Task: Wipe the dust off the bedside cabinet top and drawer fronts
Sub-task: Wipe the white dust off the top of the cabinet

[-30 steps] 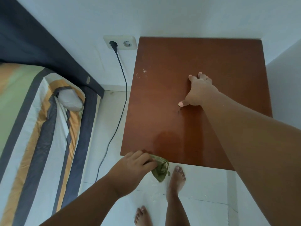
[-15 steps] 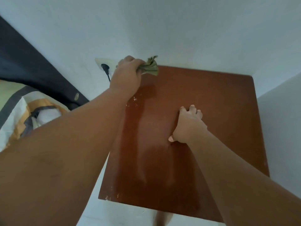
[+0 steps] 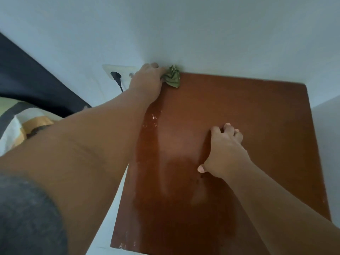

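The reddish-brown cabinet top [image 3: 257,111] fills the middle and right of the view. My left hand [image 3: 147,80] grips a crumpled green cloth [image 3: 172,78] at the top's far left corner, against the wall. A damp streak runs down the left side of the wood, with white specks [image 3: 151,117] beside it and more at the near left edge. My right hand [image 3: 224,151] rests flat on the middle of the top, fingers spread, holding nothing. The drawer fronts are out of sight.
A white wall stands behind and to the right of the cabinet. A wall socket [image 3: 117,74] with a black plug sits just left of the cloth. The bed with striped bedding [image 3: 24,126] and a dark headboard [image 3: 27,80] lies at the left.
My left hand swept the cloth from the near edge of the top up its left side to the far corner by the wall. My right hand stayed pressed on the middle.
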